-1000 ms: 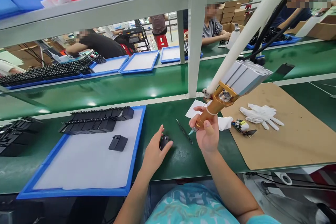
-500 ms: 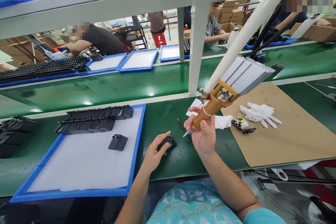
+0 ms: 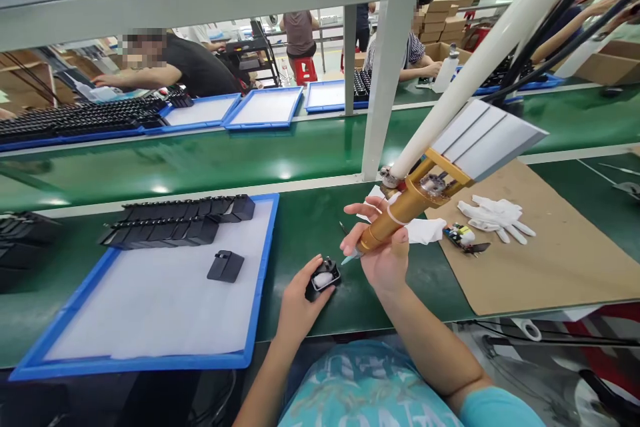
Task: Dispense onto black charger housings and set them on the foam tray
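My left hand (image 3: 299,293) grips a small black plastic case (image 3: 334,267) on the green bench, thumb on the near side and fingers on the far side. The case has an open top with something white inside and two prongs on its far part. In my right hand (image 3: 385,267) is a gold dispensing gun (image 3: 400,208), held at a slant with fingers around its barrel. Its pale blue nozzle (image 3: 349,259) points down just right of the case; a small gap appears between them. White ribbed panels (image 3: 487,140) extend from the gun's upper end.
A blue-rimmed tray (image 3: 263,270) at left holds rows of black cases and one lone case (image 3: 226,266). To the right lie cardboard (image 3: 540,273), white gloves (image 3: 497,217) and a circuit board (image 3: 460,236). A white post (image 3: 381,73) and slanted pole (image 3: 480,53) stand ahead; co-workers sit beyond.
My left fingers have spread wider around the case, so its white inside now shows. The gun's nozzle has come slightly lower and left, nearer the case. The view has shifted a little.
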The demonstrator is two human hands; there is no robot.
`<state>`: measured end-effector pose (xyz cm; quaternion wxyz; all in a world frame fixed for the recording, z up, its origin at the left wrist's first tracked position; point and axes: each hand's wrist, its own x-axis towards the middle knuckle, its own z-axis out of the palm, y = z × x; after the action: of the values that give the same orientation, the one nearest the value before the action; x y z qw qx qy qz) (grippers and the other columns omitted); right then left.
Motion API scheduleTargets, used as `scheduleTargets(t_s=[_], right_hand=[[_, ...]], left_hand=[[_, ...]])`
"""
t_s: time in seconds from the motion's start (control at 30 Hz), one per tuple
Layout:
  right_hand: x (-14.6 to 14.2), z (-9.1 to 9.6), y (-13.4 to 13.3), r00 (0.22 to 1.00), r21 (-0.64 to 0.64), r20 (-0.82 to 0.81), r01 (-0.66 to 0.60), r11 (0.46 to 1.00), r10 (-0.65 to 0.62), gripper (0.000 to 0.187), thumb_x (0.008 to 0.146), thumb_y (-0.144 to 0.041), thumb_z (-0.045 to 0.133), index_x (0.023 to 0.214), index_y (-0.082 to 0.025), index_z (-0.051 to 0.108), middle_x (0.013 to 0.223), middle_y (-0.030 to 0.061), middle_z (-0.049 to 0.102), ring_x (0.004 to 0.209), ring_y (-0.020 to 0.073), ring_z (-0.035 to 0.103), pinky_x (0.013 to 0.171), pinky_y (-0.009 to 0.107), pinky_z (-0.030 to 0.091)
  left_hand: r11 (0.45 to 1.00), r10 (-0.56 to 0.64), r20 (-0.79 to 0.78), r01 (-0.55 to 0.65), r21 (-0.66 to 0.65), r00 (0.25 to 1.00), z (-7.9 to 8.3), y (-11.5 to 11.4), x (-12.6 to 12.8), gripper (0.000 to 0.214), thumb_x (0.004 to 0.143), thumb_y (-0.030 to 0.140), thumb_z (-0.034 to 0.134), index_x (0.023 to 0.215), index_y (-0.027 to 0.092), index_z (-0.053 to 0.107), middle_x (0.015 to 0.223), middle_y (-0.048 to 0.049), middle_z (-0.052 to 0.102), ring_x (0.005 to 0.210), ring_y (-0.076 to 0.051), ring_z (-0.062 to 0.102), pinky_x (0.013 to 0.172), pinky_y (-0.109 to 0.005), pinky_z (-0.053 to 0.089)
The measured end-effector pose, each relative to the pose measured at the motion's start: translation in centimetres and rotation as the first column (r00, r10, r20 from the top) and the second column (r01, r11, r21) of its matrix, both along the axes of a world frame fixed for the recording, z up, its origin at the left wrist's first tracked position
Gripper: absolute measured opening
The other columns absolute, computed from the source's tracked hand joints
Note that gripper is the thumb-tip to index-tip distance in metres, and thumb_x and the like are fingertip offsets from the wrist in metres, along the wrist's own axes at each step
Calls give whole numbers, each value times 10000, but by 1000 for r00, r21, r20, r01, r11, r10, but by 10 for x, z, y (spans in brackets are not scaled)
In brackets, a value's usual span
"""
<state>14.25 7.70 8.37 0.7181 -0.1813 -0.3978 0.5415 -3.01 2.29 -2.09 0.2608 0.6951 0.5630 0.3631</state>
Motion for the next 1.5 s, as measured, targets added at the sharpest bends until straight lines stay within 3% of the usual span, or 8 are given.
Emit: scheduleTargets(t_s=[0.17, 0.3, 0.53, 0.73, 0.97, 1.33, 1.5], right_hand=[[-5, 1, -2, 998, 15, -51, -25, 1000, 25, 457, 849, -615, 494, 1130, -259, 546, 1030, 44, 680, 449, 86, 580, 470, 278, 524], [-7, 2, -3, 998, 26, -60, -34, 999, 35, 451, 856, -606, 491, 1136, -256, 541, 1037, 45, 682, 452, 82, 584, 476, 274, 522], [-7, 4, -4, 998, 15, -58, 3, 1000, -2, 429, 851, -614, 491, 1065, -248, 555, 1060, 46, 672, 446, 75, 584, 469, 263, 496], [-6, 3, -4, 998, 32, -50, 35, 999, -33, 356, 876, -585, 464, 960, -251, 552, 1047, 26, 653, 423, 66, 554, 446, 261, 471], [-7, 2, -5, 999, 28, -31, 7, 1000, -6, 457, 870, -591, 464, 1175, -262, 549, 1108, 60, 632, 449, 72, 556, 461, 281, 490], [-16, 7, -9, 997, 26, -59, -40, 999, 41, 468, 857, -611, 465, 1158, -262, 545, 1074, 55, 638, 451, 83, 557, 441, 281, 461], [-19, 10, -12, 998, 14, -44, -46, 999, 47, 452, 852, -620, 460, 1108, -257, 544, 1071, 57, 639, 442, 86, 546, 428, 282, 452]], left_hand=[[999, 50, -111, -50, 4, 993, 1, 2, 5, 349, 790, 344, 694, 1112, 235, 616, 1021, -32, 727, 895, -216, 688, 778, -332, 551], [998, 62, -78, -62, 6, 995, 12, 2, 10, 386, 820, 340, 658, 1182, 244, 563, 1003, -19, 728, 783, -172, 694, 688, -271, 547], [994, 54, -22, -51, 97, 998, 35, 3, 19, 301, 776, 318, 689, 1042, 212, 598, 890, -16, 708, 692, -139, 656, 588, -221, 516], [994, 62, -27, -60, 96, 998, 41, 1, 22, 275, 761, 306, 689, 998, 204, 595, 822, 0, 688, 636, -123, 626, 535, -199, 482], [996, 79, 8, -80, 29, 997, 38, 0, 22, 276, 765, 319, 678, 995, 212, 569, 798, 17, 678, 604, -113, 607, 553, -205, 485], [997, 58, 90, -54, -51, 994, 34, 5, 35, 303, 751, 297, 679, 1007, 217, 538, 884, -11, 704, 709, -139, 664, 645, -241, 526], [999, 45, 139, -46, 0, 989, 37, 4, 43, 311, 728, 300, 694, 988, 211, 548, 847, -10, 705, 692, -148, 661, 631, -252, 525]])
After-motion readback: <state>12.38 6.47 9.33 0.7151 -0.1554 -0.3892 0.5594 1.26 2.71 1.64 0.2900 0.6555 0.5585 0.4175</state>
